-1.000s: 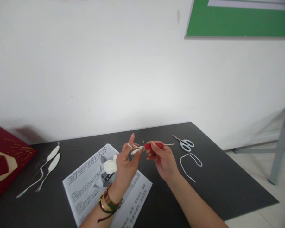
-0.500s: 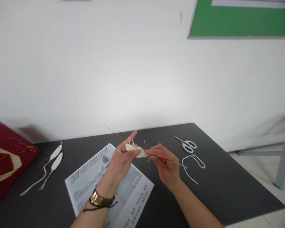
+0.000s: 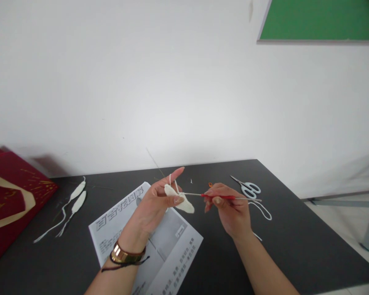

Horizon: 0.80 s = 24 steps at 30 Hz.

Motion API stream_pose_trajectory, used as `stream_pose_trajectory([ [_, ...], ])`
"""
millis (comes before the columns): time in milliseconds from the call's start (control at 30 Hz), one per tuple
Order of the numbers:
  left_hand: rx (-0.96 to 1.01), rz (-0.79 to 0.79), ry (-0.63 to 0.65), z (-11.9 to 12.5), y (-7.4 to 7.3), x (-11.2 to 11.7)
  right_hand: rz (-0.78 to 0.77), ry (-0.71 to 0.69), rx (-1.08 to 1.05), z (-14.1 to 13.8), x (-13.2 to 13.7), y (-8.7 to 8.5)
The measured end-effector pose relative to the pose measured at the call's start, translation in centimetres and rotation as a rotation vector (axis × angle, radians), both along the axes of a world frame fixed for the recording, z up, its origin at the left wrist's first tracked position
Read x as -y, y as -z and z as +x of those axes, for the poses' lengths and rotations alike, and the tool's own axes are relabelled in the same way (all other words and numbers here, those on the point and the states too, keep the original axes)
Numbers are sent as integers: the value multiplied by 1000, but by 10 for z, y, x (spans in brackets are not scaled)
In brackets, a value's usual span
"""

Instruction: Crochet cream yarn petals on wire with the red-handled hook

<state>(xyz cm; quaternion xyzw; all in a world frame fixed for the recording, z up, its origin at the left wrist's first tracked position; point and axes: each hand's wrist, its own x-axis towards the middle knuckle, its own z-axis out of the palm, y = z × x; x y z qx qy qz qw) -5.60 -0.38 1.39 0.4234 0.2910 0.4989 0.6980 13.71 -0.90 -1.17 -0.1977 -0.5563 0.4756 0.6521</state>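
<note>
Between the thumb and fingers of my left hand (image 3: 161,200) is a white crocheted petal (image 3: 186,204), tilted down to the right. White yarn (image 3: 170,179) loops over the raised index finger, and a thin wire sticks out up and left behind that hand. My right hand (image 3: 230,207) grips a crochet hook (image 3: 218,196) by its red handle. The hook's metal shaft reaches left to the petal's upper edge, where its tip meets the yarn; the exact stitch is too small to make out.
Two finished-looking white petals (image 3: 79,201) with yarn tails lie at left beside a red gift bag (image 3: 15,196). A printed pattern sheet (image 3: 184,250) lies under my left arm. Scissors (image 3: 250,189) and a loose white yarn piece (image 3: 267,213) are at right. A wall (image 3: 172,82) stands behind the table.
My right hand has moved right, away from the petal, showing more of the hook's shaft. The petal now tilts down to the right. The whole view has shifted slightly.
</note>
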Motion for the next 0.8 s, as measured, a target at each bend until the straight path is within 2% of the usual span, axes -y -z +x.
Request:
stream_pose_trajectory([
  [200, -10, -4, 56, -4, -3, 1, 2, -46, 7, 7, -3, 0],
  [500, 25, -38, 205, -8, 1, 0, -50, -132, -35, 13, -5, -5],
  [600, -67, -12, 182, -7, 0, 1, -185, -151, -115, 10, -5, -5],
  [733, -234, 129, 74, -3, -2, 3, -502, -202, -270, 4, -9, -3],
  [800, -301, 234, -24, 0, -2, 2, -663, -251, -359, 0, -12, -1],
])
